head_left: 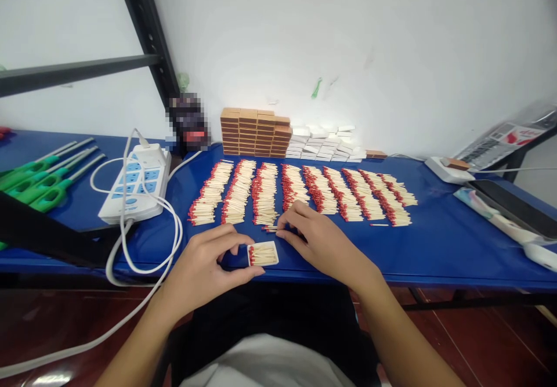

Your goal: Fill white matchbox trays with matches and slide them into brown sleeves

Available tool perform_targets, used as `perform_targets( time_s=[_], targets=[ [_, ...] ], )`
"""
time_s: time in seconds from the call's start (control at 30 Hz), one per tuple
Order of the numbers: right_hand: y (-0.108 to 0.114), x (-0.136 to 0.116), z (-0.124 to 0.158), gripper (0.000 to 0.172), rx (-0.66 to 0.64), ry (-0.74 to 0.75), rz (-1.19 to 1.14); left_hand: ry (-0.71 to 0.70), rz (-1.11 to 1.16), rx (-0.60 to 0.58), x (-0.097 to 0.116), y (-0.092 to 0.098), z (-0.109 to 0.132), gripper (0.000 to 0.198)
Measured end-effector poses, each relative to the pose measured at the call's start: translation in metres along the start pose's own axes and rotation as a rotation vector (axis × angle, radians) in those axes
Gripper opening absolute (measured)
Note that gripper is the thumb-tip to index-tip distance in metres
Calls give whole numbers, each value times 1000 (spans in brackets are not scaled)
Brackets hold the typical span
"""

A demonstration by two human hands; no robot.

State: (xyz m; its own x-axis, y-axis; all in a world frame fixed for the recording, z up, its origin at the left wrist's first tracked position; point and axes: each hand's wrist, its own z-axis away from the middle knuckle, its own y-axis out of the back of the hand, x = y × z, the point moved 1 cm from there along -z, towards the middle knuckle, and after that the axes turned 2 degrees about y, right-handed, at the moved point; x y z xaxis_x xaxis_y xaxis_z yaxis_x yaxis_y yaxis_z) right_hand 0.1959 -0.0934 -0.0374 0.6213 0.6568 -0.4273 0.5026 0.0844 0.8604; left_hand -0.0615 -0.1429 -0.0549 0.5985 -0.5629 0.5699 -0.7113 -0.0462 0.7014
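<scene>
My left hand (220, 262) grips a small white matchbox tray (277, 255) by its left end, thumb in front and fingers behind. Inside the tray lie matches (263, 253), their red heads to the left. My right hand (304, 230) is closed in a pinch just behind and to the right of the tray, on the ends of a few loose matches (270, 228). Their red heads point left. Beyond both hands, several rows of red-headed matches (264, 192) stretch across the blue table (435, 253).
Against the wall stand stacked brown matchbox sleeves (255, 134) and a pile of white trays (324, 143). A power strip (138, 183) with looping white cable lies left, near green-handled tools (39, 184). At right are a dark phone (513, 204) and a white adapter (448, 170).
</scene>
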Motion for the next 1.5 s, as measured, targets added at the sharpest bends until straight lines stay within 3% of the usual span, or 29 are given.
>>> perform_targets(
  time_s=[0.97,1.23,1.5],
  targets=[
    [-4,-6,1,8,-52,-79,111,-11,-7,7,0,0,0,29],
    [1,-10,2,5,32,-31,109,-5,-10,1,1,0,0,27],
    [-2,-8,1,6,-31,-36,107,-2,-10,6,1,0,-1,28]
  ],
)
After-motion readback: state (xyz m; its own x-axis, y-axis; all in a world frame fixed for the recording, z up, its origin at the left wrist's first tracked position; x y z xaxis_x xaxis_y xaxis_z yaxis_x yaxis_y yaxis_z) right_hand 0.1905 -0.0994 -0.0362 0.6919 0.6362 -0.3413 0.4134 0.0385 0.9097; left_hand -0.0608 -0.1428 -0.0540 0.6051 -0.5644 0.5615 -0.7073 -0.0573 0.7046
